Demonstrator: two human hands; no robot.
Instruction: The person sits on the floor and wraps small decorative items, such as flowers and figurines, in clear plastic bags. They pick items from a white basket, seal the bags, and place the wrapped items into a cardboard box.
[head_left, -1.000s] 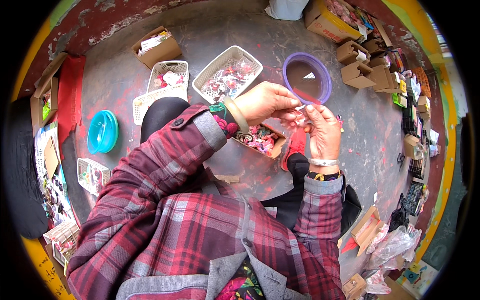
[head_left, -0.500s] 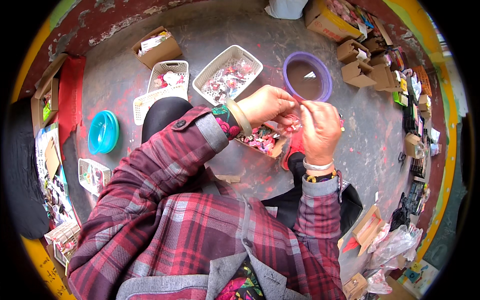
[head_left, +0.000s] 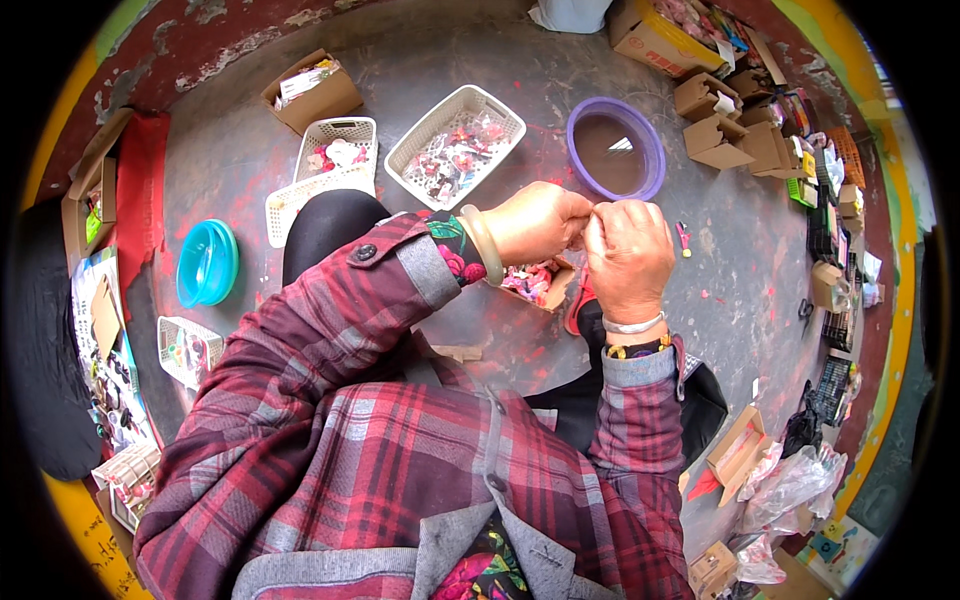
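If the grip slackens, anything held could drop to the red-flecked floor (head_left: 740, 320). The white basket (head_left: 432, 122) holds little bits, the purple tub (head_left: 658, 160) brown water, the cardboard box (head_left: 560, 287) pink scraps. Near that box, left hand (head_left: 535, 220) and right hand (head_left: 632, 258) meet, both curled tight; whether they hide a workpiece between them, I can't tell.

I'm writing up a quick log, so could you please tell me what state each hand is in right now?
Left hand: closed, fingers bent inward; anything held is hidden.
Right hand: closed, fingers curled; its contents cannot be told.
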